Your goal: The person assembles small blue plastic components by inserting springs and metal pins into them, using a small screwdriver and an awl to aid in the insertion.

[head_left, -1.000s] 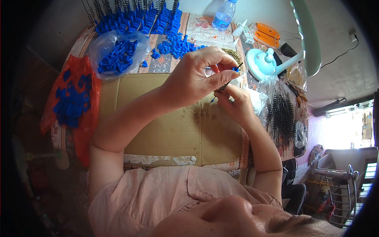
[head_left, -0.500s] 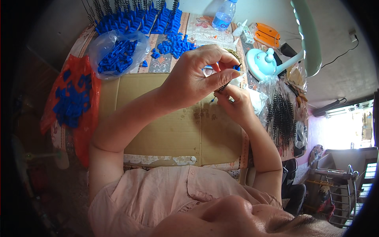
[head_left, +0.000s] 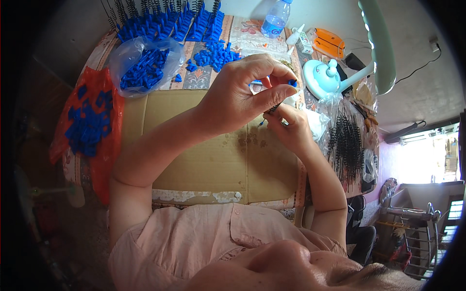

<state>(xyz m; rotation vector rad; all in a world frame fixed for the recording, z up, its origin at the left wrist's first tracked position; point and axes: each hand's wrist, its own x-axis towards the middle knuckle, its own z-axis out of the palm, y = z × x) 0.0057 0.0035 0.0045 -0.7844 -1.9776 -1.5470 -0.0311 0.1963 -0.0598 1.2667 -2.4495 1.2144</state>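
My left hand is raised over the cardboard sheet, its fingers pinched on a small blue plastic piece. Just below it my right hand grips a thin dark pin whose upper end meets the blue piece. Both hands touch at the fingertips. The pin is mostly hidden by the fingers.
Loose blue pieces lie on the patterned tablecloth behind, more in a clear bag and a red bag at left. Finished blue-tipped pins line the far edge. Black pins, a lamp base and a water bottle are at right.
Both hands stay together over the cardboard; the fingers shift only slightly around the blue piece and the pin.
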